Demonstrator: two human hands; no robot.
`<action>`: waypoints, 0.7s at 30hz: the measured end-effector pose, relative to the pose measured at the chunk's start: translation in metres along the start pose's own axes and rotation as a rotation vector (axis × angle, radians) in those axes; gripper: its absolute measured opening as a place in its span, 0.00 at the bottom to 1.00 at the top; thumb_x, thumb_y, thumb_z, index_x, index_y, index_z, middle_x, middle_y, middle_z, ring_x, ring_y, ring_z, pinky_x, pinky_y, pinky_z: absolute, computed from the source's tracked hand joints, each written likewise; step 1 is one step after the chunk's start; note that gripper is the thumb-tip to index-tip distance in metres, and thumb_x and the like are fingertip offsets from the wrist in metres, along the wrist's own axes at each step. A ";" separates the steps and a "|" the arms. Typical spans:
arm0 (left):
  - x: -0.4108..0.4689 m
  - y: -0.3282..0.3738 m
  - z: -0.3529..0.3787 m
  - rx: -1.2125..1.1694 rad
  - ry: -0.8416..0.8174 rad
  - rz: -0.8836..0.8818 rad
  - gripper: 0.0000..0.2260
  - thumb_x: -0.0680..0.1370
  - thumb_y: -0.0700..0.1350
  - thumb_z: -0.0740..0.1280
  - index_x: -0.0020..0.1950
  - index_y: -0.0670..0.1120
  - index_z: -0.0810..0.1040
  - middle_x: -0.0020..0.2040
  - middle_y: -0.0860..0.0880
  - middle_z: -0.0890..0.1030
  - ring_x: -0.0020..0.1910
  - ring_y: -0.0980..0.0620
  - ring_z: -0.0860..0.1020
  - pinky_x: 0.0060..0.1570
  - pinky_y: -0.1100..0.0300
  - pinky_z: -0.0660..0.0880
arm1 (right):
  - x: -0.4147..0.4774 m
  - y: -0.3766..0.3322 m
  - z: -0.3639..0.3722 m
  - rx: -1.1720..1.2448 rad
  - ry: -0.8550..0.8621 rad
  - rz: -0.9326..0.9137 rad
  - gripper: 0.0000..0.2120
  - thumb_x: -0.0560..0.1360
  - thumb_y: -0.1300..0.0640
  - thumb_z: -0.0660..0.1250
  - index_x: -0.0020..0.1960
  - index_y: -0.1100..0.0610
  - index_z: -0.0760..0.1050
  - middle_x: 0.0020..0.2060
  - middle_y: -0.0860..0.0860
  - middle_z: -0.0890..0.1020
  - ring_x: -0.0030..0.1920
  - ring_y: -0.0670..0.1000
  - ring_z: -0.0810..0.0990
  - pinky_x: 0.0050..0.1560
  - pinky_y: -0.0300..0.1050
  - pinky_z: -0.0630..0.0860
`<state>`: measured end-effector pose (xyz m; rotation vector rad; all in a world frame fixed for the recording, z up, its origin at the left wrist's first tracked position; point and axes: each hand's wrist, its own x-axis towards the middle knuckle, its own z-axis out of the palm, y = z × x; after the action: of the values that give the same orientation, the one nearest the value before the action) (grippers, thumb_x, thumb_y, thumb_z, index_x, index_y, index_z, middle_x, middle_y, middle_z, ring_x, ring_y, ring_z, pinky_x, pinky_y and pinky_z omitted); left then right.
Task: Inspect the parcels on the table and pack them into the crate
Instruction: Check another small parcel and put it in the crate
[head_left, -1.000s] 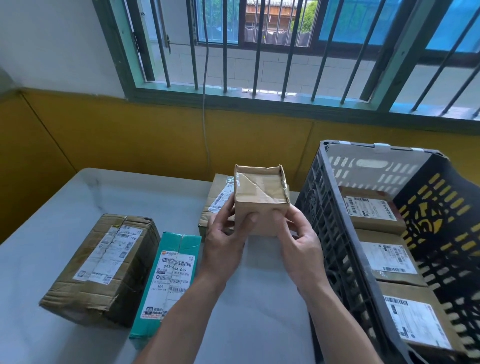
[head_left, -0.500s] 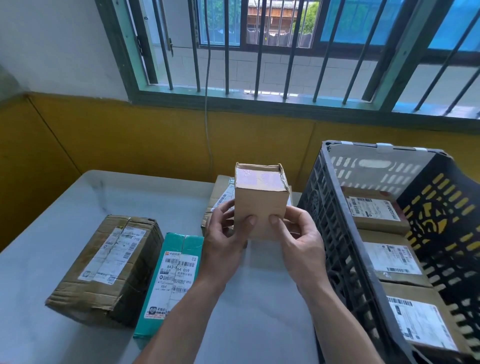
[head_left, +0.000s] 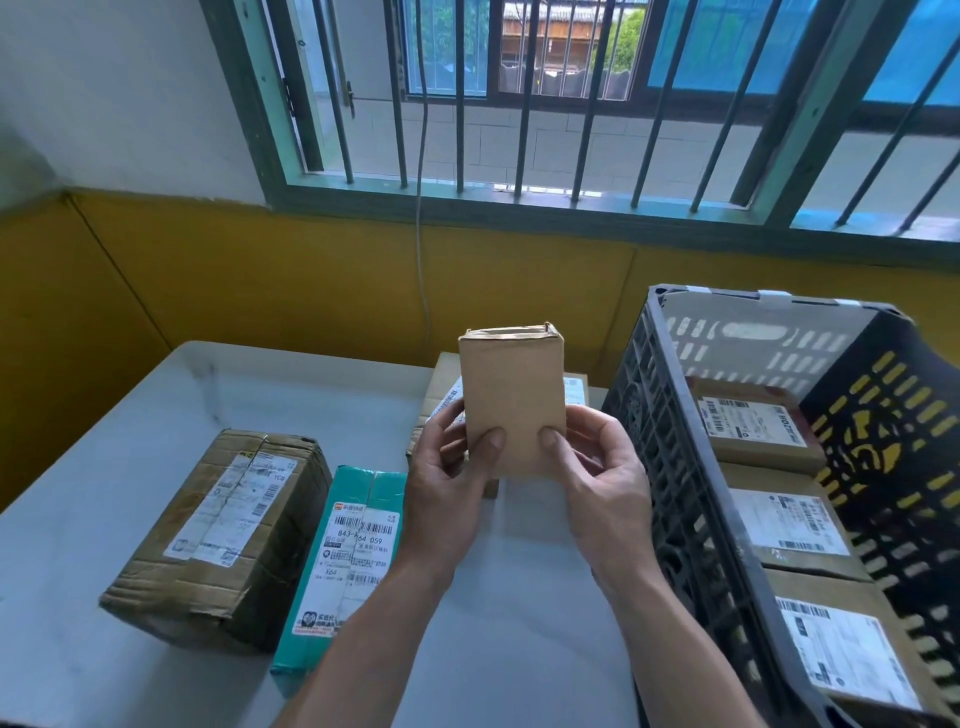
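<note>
Head view
- Writing: teal parcel (head_left: 353, 551) label reads "843-X64 059"; the other labels are too small to read.
- Small box (head_left: 511, 400): plain brown cardboard, upright, blank face, tape along the top.
- Where: above table (head_left: 130, 415), just left of crate (head_left: 670, 467).
- Hands: left hand (head_left: 447, 488) and right hand (head_left: 597, 483) both pinch its lower part, thumbs in front.
- Crate: dark, slotted, three labelled parcels inside.

A small plain brown carton (head_left: 511, 400) stands upright in the air, blank face to the camera, its lower part gripped between the left hand (head_left: 447, 499) and the right hand (head_left: 597, 483). Left of it, a taped brown parcel (head_left: 218, 535) and a teal parcel (head_left: 348, 561) lie side by side, labels up, and another labelled carton (head_left: 441, 384) is partly hidden behind it. The dark slatted crate (head_left: 670, 467) on the right holds three brown parcels (head_left: 784, 519) in a row, labels up.
</note>
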<state>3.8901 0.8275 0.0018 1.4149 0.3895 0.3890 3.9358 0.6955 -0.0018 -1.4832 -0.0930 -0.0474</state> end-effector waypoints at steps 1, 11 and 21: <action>0.000 0.000 0.000 -0.001 0.010 0.000 0.20 0.70 0.59 0.72 0.62 0.66 0.75 0.52 0.63 0.85 0.51 0.66 0.82 0.39 0.72 0.78 | -0.001 0.001 0.000 -0.006 -0.002 -0.001 0.12 0.77 0.57 0.74 0.58 0.47 0.80 0.52 0.46 0.86 0.55 0.47 0.84 0.50 0.38 0.81; -0.001 -0.004 -0.001 0.024 -0.015 -0.032 0.16 0.81 0.47 0.68 0.67 0.64 0.76 0.55 0.65 0.83 0.53 0.70 0.79 0.41 0.77 0.74 | -0.009 -0.007 0.002 0.015 -0.071 -0.039 0.18 0.79 0.61 0.70 0.59 0.40 0.78 0.60 0.50 0.82 0.59 0.46 0.83 0.58 0.39 0.80; -0.004 0.003 -0.005 -0.010 -0.052 -0.019 0.19 0.74 0.54 0.74 0.64 0.62 0.76 0.58 0.61 0.84 0.58 0.62 0.81 0.50 0.69 0.77 | -0.008 -0.002 0.001 0.020 -0.048 -0.028 0.17 0.76 0.55 0.74 0.63 0.46 0.78 0.55 0.44 0.85 0.57 0.41 0.83 0.51 0.32 0.79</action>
<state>3.8844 0.8307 0.0039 1.4074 0.3583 0.3374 3.9275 0.6963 -0.0004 -1.4638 -0.1527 -0.0328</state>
